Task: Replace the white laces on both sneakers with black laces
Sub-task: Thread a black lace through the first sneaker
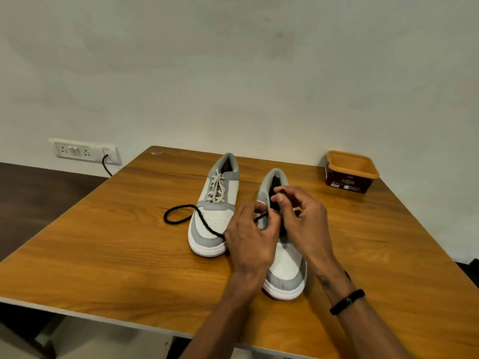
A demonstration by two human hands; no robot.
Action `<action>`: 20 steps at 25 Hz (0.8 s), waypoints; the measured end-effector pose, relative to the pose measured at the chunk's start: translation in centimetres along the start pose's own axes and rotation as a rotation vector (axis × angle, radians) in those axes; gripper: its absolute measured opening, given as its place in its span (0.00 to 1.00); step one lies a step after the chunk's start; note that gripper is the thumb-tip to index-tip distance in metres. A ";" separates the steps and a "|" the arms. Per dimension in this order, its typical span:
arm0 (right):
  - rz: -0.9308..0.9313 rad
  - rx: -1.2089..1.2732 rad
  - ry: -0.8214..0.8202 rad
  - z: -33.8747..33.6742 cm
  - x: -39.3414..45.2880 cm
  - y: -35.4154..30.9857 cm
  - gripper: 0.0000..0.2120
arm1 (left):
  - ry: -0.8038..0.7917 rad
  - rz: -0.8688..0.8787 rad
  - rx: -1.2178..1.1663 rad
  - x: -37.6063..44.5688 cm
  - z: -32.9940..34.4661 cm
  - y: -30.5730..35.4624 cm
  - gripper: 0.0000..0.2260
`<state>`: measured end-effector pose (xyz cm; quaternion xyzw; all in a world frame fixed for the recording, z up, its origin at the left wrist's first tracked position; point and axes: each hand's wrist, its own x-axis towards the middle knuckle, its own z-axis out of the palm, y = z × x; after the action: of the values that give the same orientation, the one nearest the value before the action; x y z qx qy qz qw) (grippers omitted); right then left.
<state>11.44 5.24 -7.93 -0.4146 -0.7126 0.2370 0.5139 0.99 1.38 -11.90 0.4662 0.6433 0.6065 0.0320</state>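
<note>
Here tub [350, 177] label print blurred, unreadable; sneakers [216, 208] unbranded.

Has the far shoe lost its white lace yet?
No, the far shoe keeps its white lace crossed through the holes.

- A single head-worn view is given, directed forward and downward from above the near edge of the table [129, 255].
- The tabletop is seen closely; the wall [233, 73] behind is included.
</note>
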 end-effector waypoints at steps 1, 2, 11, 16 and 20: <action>-0.002 0.010 0.019 0.2 0.7 0.4 0.12 | 0.007 0.015 0.039 0.6 0.6 0.1 0.07; 0.001 0.019 0.040 0.4 1.5 0.8 0.13 | 0.006 0.026 0.076 1.3 1.3 0.2 0.07; -0.132 -0.224 0.080 1.5 8.1 6.4 0.06 | -0.098 -0.071 -0.145 8.0 7.5 -3.1 0.02; -0.229 -0.219 0.071 1.9 7.4 7.5 0.14 | -0.094 -0.105 -0.321 8.3 8.1 -4.4 0.04; -0.273 -0.215 0.053 1.9 7.6 7.9 0.13 | -0.103 -0.095 -0.369 8.1 8.1 -4.1 0.06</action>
<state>11.48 16.03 -10.62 -0.3727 -0.7696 0.0765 0.5127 -0.97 13.27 -13.12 0.4521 0.5399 0.6872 0.1785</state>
